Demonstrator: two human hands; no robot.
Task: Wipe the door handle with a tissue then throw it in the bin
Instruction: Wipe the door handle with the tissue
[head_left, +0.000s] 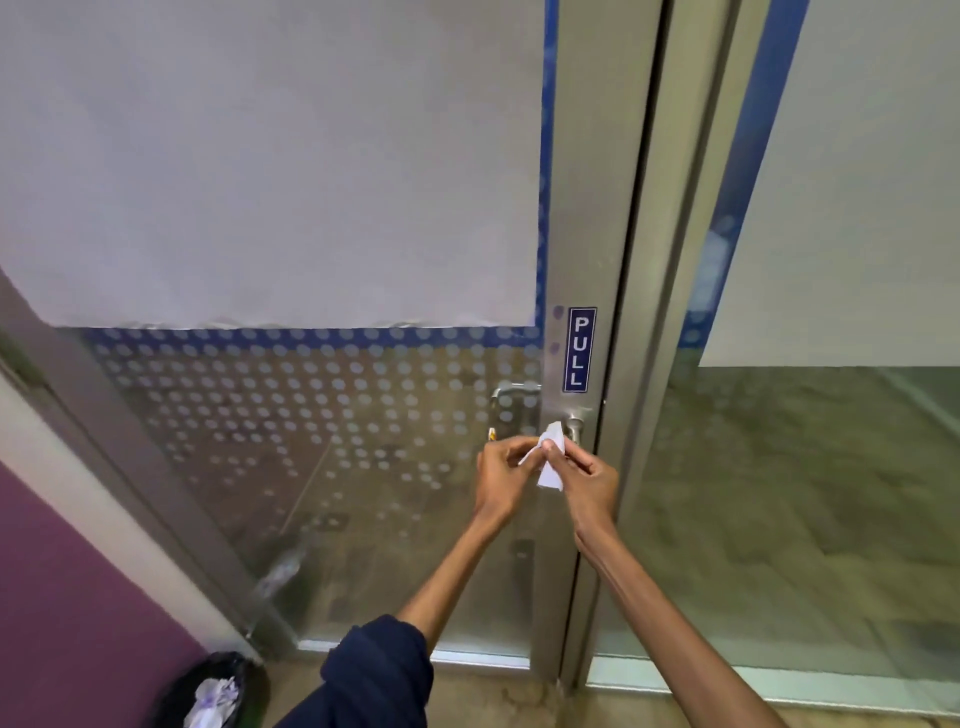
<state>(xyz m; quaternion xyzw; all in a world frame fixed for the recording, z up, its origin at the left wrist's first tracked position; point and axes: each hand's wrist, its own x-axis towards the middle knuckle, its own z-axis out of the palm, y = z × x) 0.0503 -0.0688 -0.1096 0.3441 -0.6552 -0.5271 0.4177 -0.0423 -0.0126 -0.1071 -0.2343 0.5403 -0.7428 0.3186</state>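
Observation:
A white tissue (550, 457) is pinched between both my hands, just below and in front of the metal door handle (574, 425) on the door's steel stile. My left hand (503, 473) grips the tissue's left edge. My right hand (587, 480) holds its right side, with fingertips close to the handle. Most of the handle's lower part is hidden behind the tissue and fingers. A black bin (215, 691) with crumpled white paper inside stands on the floor at the lower left.
A blue PULL sign (580, 349) sits above the handle. The glass door (311, 415) has a dotted frosted film and a large white sheet on it. A second glass panel (831, 467) is to the right and a purple wall (62, 597) to the left.

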